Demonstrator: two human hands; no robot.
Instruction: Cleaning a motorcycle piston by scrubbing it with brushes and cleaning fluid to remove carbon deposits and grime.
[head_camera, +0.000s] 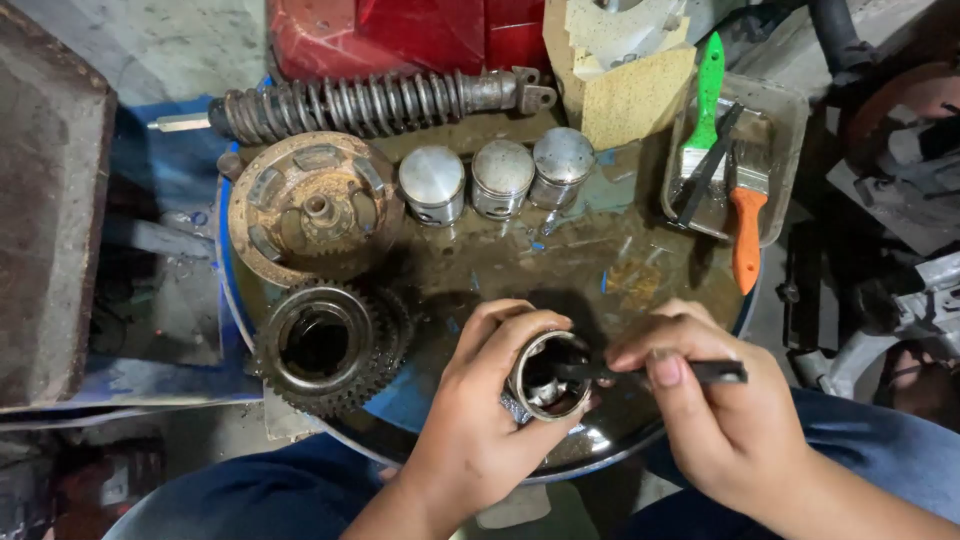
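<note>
The left hand (470, 420) has its fingers (520, 330) wrapped around an open-ended piston (548, 375), held just above the tabletop's (560, 270) near edge. The right hand's (715, 410) fingers (650, 360) pinch a dark tool (700, 372), its tip inside the piston. Beyond stand three more pistons (500, 178), a clutch drum (312, 208), a gear (325, 345), a shock absorber (370, 103) and a tray (785, 110) with brushes (745, 215).

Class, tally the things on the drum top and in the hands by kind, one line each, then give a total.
Pistons: 4, three standing, one in the left hand
Brushes: 2
Gears: 1
Clutch plates: 1
Shock springs: 1
Black tools in the right hand: 1
Total: 10
</note>
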